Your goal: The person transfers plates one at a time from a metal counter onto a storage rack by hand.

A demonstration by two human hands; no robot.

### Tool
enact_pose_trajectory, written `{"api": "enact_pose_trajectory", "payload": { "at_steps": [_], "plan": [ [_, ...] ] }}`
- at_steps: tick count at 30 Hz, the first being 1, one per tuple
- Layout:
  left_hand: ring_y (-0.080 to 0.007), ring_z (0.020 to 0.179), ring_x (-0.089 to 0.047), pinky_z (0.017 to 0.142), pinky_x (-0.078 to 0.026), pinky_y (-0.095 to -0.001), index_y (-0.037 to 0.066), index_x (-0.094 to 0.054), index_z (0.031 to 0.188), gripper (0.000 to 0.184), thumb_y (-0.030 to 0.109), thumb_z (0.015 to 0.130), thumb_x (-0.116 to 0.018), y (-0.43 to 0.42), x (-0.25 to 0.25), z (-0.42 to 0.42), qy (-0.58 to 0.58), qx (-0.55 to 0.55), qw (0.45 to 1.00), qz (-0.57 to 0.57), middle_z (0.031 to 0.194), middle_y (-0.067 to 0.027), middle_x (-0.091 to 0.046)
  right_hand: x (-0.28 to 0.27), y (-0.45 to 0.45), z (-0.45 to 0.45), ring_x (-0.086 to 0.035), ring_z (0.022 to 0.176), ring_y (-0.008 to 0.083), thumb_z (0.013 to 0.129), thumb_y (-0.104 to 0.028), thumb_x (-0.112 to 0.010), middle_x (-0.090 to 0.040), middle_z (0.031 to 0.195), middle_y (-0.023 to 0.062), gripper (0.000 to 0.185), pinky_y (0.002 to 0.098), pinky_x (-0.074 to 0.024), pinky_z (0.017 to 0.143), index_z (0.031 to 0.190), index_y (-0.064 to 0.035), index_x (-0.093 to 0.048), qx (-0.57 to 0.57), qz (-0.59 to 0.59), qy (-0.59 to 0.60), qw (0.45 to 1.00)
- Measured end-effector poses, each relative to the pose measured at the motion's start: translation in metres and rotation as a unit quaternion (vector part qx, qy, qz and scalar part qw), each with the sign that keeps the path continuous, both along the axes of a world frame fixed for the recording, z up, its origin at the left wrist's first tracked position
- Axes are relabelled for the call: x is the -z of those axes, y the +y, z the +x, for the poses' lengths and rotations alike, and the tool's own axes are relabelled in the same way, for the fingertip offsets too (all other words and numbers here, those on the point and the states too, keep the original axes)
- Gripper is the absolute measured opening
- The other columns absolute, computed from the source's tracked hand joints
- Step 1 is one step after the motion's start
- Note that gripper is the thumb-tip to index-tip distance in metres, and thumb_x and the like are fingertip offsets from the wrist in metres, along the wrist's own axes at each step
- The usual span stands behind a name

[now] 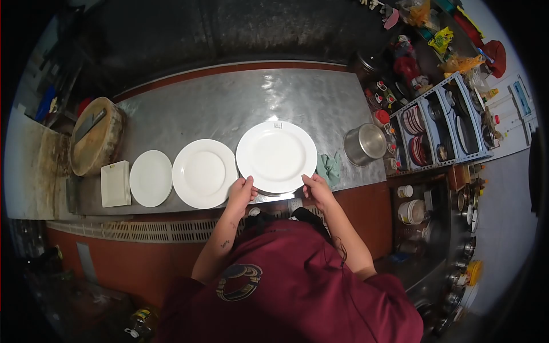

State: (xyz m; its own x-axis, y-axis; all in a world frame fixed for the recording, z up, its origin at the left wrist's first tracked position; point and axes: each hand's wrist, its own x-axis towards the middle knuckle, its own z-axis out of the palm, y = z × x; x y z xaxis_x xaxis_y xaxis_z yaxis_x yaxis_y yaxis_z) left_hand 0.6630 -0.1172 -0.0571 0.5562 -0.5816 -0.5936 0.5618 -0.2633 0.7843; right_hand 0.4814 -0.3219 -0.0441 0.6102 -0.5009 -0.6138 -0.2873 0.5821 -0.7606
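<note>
A large round white plate (277,157) with a small dark mark on its far rim lies in front of me at the near edge of the steel table. My left hand (243,191) grips its near left rim, and my right hand (316,188) grips its near right rim. Just left of it is another round white plate (205,174), then a smaller round one (151,178). Farther left sits a stack of rectangular white dishes (116,183). A green cloth (329,170) lies close to the right of the large plate.
The steel table (189,106) carries a round wooden chopping block (97,137) with a cleaver (90,124) at the left. A metal pot (365,144) stands at the right end. Beyond it are bottles and a dish rack (440,128) with plates.
</note>
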Motion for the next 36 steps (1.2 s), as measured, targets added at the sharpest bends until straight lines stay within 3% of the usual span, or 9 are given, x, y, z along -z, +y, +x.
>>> {"api": "enact_pose_trajectory", "payload": {
  "at_steps": [8,14,22,36],
  "plan": [
    [-0.0062,0.065,-0.05,0.057,-0.041,-0.02,0.005,-0.057,0.105,0.014,0.016,0.097,-0.061,0.008,0.011,0.002,0.054,0.06,0.993,-0.085,0.08,-0.0015,-0.059,-0.014,0.005,-0.023,-0.048,0.051,0.0065,0.098,-0.023,-0.062,-0.055,0.064,-0.0039,0.014,0.0222,-0.0353,0.048,0.093,-0.0108,-0.059,0.012,0.012,-0.038,0.999],
    [-0.0058,0.067,-0.051,0.06,-0.042,-0.0201,0.005,-0.059,0.106,0.018,0.017,0.095,-0.066,0.011,-0.005,-0.026,0.019,0.078,0.991,-0.105,0.082,-0.0012,-0.061,-0.011,0.013,-0.058,-0.049,0.053,0.0057,0.097,-0.022,-0.063,-0.056,0.067,-0.0041,0.015,0.0212,-0.0373,0.05,0.1,-0.0077,-0.062,0.022,-0.039,-0.059,0.997],
    [-0.0045,0.068,-0.052,0.062,-0.043,-0.019,0.003,-0.059,0.111,0.022,0.015,0.094,-0.067,0.005,-0.033,-0.055,-0.025,0.097,0.988,-0.118,0.084,0.0016,-0.06,-0.039,0.011,-0.096,-0.053,0.058,0.0057,0.097,-0.024,-0.065,-0.06,0.073,-0.0015,0.021,0.0205,-0.0424,0.054,0.105,-0.0044,-0.062,0.033,-0.018,-0.081,0.996],
    [-0.0048,0.071,-0.052,0.064,-0.045,-0.021,0.001,-0.061,0.114,0.026,0.015,0.094,-0.067,-0.075,-0.058,-0.161,-0.034,0.197,0.973,-0.117,0.088,0.0007,-0.063,-0.066,-0.024,-0.238,-0.055,0.062,0.0054,0.097,-0.022,-0.063,-0.061,0.073,-0.0011,0.02,0.0197,-0.0439,0.058,0.105,-0.0038,-0.063,0.13,-0.056,-0.117,0.983]
  ]
}}
